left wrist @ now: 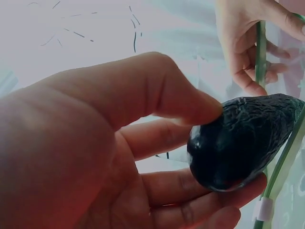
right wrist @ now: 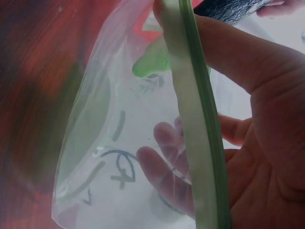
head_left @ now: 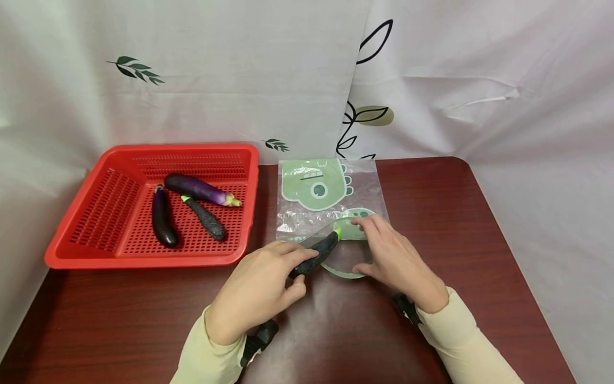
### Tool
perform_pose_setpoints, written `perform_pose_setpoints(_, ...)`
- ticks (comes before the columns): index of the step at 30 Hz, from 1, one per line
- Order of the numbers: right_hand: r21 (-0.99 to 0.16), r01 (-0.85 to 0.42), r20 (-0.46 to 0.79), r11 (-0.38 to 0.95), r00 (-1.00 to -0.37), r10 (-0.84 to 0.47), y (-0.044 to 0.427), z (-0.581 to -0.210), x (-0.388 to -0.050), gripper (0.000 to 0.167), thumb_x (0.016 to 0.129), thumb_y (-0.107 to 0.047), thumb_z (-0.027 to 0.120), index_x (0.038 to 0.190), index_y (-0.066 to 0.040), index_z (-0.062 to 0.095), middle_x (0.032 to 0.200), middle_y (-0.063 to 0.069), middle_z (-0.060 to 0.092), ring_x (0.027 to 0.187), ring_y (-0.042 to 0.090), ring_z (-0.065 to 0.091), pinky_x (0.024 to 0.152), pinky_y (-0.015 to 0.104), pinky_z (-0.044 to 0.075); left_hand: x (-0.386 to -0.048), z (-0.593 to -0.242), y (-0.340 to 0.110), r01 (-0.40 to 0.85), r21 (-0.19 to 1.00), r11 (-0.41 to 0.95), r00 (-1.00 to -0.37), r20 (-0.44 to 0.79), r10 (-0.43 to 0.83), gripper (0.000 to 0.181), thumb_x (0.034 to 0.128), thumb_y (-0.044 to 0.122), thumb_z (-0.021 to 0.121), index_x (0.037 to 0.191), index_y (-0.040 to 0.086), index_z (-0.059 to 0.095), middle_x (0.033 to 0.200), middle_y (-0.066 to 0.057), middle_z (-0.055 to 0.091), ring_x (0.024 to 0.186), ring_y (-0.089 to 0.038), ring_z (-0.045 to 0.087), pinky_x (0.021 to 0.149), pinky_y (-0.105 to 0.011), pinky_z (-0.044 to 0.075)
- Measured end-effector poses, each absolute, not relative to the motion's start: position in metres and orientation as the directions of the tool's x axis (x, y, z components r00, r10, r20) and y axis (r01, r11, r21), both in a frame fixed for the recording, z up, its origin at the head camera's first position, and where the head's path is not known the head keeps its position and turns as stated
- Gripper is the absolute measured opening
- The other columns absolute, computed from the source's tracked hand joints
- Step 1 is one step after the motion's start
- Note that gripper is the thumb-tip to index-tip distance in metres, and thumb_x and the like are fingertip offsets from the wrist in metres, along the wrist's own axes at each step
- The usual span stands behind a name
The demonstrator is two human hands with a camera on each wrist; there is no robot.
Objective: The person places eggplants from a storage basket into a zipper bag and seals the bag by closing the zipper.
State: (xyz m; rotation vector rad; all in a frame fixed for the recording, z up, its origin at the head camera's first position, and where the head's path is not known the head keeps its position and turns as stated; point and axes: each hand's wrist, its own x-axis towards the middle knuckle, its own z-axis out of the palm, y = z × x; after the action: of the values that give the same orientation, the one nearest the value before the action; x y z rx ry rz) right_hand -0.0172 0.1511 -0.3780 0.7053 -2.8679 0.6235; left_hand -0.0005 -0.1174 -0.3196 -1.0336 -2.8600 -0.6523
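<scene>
Right now, the left grip is clasping a dark eggplant near its blunt end, while the right grip is holding the rim of a clear bag, fingers and thumb spread. The eggplant's long axis is slanting away rightward, its green stem pointing into the bag's mouth, seemingly just inside. A red basket with three more eggplants is sitting leftward on the brown tabletop; white leaf-printed curtains are hanging behind.

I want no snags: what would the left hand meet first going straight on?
Probably the green rim of the clear bag, just ahead of the left hand and the dark vegetable it grips; depth is unclear.
</scene>
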Motion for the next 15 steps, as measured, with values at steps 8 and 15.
perform_pose_setpoints(8,-0.354,-0.47,0.229,0.809,-0.882,-0.412,0.1494,-0.3768,-0.0172,0.096,0.058,-0.026,0.1,0.136,-0.001,0.049,0.124,0.014,0.056,0.105,0.026,0.059,0.079,0.041,0.055,-0.0002,-0.3236,-0.1128,0.629,0.358,0.69,-0.773,0.193,0.604,0.039,0.0791,0.017,0.071,0.118,0.014,0.073,0.114,-0.001,0.071,0.109,-0.019,0.065,0.086,-0.038,0.055)
perform_pose_setpoints(15,-0.353,-0.478,0.256,0.804,-0.876,-0.409,0.1492,-0.3763,-0.0148,0.088,0.065,-0.029,0.097,0.135,-0.003,0.05,0.123,0.014,0.056,0.104,0.024,0.058,0.079,0.04,0.055,0.0009,-0.3256,-0.1093,0.65,0.335,0.682,-0.758,0.222,0.613,0.039,0.0792,0.018,0.071,0.118,0.012,0.074,0.113,-0.003,0.071,0.109,-0.021,0.064,0.085,-0.039,0.055)
